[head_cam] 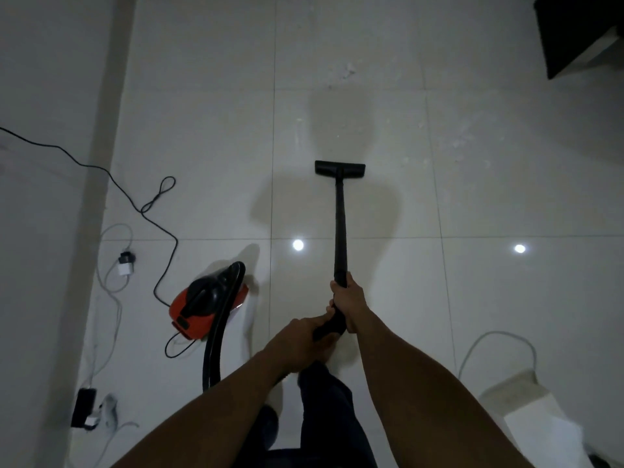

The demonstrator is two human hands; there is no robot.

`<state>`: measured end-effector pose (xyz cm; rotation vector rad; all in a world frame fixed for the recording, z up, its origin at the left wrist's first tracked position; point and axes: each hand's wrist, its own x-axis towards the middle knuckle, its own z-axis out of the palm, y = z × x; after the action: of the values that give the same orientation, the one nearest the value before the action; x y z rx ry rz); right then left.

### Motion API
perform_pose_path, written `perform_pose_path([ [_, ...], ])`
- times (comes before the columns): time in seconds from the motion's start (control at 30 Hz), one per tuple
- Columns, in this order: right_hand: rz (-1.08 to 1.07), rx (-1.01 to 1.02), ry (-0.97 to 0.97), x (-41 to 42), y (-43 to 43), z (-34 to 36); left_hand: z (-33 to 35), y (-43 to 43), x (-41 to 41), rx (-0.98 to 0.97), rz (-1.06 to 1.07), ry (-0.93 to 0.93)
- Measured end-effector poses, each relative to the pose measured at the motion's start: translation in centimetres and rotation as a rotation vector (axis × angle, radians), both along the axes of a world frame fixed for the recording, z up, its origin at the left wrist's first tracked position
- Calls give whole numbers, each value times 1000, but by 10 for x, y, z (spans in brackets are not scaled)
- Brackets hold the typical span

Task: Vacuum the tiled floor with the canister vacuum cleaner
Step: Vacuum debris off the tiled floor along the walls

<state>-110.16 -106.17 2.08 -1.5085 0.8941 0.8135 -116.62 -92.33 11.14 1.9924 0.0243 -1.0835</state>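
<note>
Two hands on the wand as a tiled floor gets vacuumed

Here, at the far left, a black power cord (148, 211) snakes across the pale tiled floor (209, 130) from the wall side, looping once before it reaches the canister. Just below that loop, a white plug (125, 266) on a thin white cable (111, 292) lies on the tiles, and a black power adapter (82, 408) sits near the bottom left corner. The red and black canister vacuum (202, 307) rests on the floor left of the person, its thick black hose (216, 349) curving down from the top of the body and back toward the legs. The left hand (297, 342) is closed around the lower, curved end of the handle, fingers wrapped. Just beside and above it, the right hand (349, 300) is clenched on the black wand (340, 224), thumb side up. The wand runs straight ahead from the hands to the flat black floor head (340, 168), which sits on the tiles near the middle of the view, at the edge of a soft shadow. Pale specks of debris (462, 140) are scattered on the tiles to the right of the head. Two bright light reflections (520, 248) shine on the glossy floor. At the lower right, a white box (526, 403) stands beside another looping white cable, and a dark piece of furniture (580, 32) fills the top right corner.
</note>
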Motion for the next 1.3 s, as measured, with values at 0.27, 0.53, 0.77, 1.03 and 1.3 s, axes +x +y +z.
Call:
perform_pose_path([
  [0.27, 93, 49, 9, 98, -13, 0, -6, -19, 85, 33, 56, 8],
  [0.53, 99, 44, -7, 201, 19, -11, -63, 6, 171, 123, 44, -45],
  [0.77, 107, 32, -30, 324, 54, -6, -17, 44, 308, 26, 86, 48],
  [1.03, 116, 32, -26, 436, 87, 5, -8, 82, 428, -18, 76, 36],
  [1.3, 123, 48, -60, 549, 113, -1, -10, 108, 545, -54, 37, 47],
])
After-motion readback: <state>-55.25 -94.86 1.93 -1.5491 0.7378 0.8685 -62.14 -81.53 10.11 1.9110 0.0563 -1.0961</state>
